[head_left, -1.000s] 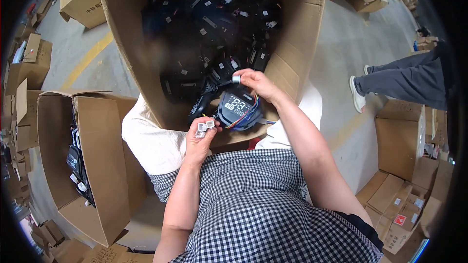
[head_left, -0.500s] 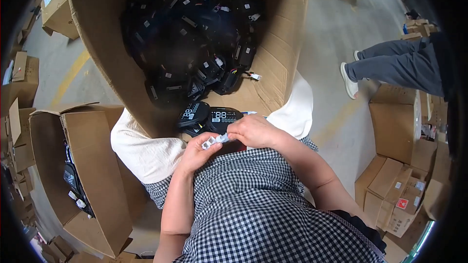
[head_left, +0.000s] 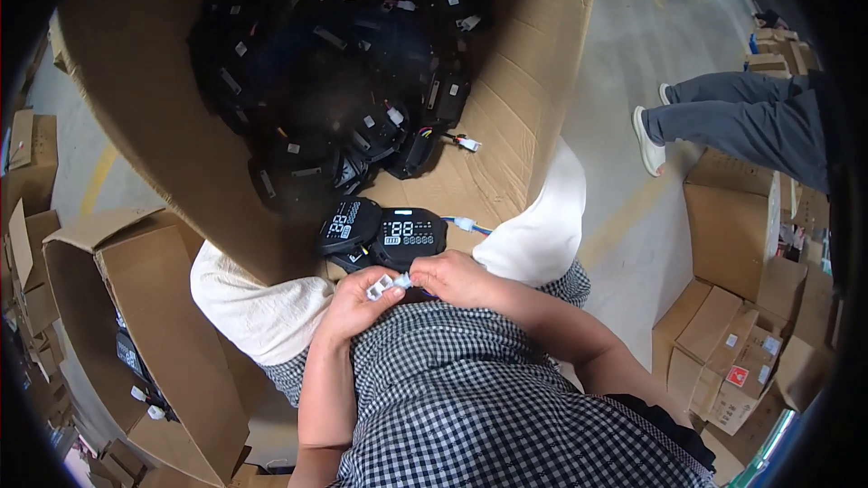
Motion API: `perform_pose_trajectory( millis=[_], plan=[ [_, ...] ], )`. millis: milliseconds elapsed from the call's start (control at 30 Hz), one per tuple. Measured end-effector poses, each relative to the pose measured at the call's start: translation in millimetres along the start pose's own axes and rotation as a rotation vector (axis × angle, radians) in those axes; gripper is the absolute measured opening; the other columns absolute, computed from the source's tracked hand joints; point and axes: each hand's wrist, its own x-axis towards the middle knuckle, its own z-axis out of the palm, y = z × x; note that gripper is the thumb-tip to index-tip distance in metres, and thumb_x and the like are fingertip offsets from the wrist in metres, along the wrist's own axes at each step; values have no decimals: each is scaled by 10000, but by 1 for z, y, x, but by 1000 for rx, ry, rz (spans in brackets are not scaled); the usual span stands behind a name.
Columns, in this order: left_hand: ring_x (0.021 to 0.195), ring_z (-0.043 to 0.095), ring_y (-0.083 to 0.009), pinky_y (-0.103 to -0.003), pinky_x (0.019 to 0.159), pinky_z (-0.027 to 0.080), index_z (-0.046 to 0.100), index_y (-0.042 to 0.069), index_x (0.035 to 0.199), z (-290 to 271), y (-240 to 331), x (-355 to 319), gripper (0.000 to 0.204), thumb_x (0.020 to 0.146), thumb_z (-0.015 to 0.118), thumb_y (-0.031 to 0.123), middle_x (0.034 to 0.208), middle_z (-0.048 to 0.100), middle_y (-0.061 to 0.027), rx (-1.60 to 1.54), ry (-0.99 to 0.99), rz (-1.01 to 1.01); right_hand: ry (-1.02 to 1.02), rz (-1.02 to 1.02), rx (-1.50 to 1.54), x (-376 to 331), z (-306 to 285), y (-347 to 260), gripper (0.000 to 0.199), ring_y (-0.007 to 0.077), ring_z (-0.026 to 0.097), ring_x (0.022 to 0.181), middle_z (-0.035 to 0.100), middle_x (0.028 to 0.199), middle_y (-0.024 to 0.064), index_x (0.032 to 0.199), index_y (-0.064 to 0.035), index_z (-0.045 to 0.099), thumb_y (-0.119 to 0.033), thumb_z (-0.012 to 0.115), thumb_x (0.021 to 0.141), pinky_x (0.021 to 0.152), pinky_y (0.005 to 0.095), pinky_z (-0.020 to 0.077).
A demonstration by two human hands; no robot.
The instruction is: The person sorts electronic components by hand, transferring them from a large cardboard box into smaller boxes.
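Observation:
Close in front of my body, my left hand (head_left: 346, 309) is closed around white plastic wire connectors (head_left: 381, 287). The fingers of my right hand (head_left: 457, 277) pinch the bluish-white connector end (head_left: 403, 280) that meets them. Just beyond my hands, two black display units lie side by side at the big carton's near edge: the left display unit (head_left: 348, 222) is tilted, and the right display unit (head_left: 411, 233) shows white digits. A cable with a pale connector (head_left: 465, 224) runs out to the right of them. My fingers partly hide the joined parts.
A large open carton (head_left: 533, 81) leans toward me, holding many black units (head_left: 316, 63) with plugs. To my left stands a smaller open carton (head_left: 172, 334) with more units. Stacked boxes (head_left: 723, 334) are on the right, and another person's legs (head_left: 732, 113) stand beyond.
In the picture, my hands and the connectors sit slightly lower and to the left. The big carton has also shifted left in view, and the cable beside the displays now shows more.

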Motion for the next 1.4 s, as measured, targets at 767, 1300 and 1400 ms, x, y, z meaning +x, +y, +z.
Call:
perform_pose_trajectory(
  millis=[767, 1300, 1400],
  plan=[
    [699, 543, -90, -243, 624, 448, 523, 81, 843, 12, -5, 7, 169, 824, 689, 60, 821, 598, 2, -2, 561, 259, -26, -540, -1086, 45, -69, -40, 138, 200, 551, 858, 550, 961, 83, 752, -46, 660, -153, 575, 772, 635, 302, 492],
    [718, 562, -132, -272, 650, 462, 542, 69, 942, 21, 4, -6, 247, 801, 733, 137, 847, 591, -28, 124, 394, 471, 215, -393, -11, -39, -43, -33, 96, 230, 616, 929, 546, 1208, 181, 838, 50, 589, -46, 589, 847, 793, 339, 513],
    [716, 536, -104, -254, 648, 446, 569, 74, 974, 20, 5, -5, 242, 808, 732, 140, 823, 562, 5, 78, 412, 445, 198, 290, 566, -44, -42, -38, 187, 92, 523, 510, 613, 681, 41, 838, 12, 599, -112, 509, 946, 522, 243, 454]
  ],
)
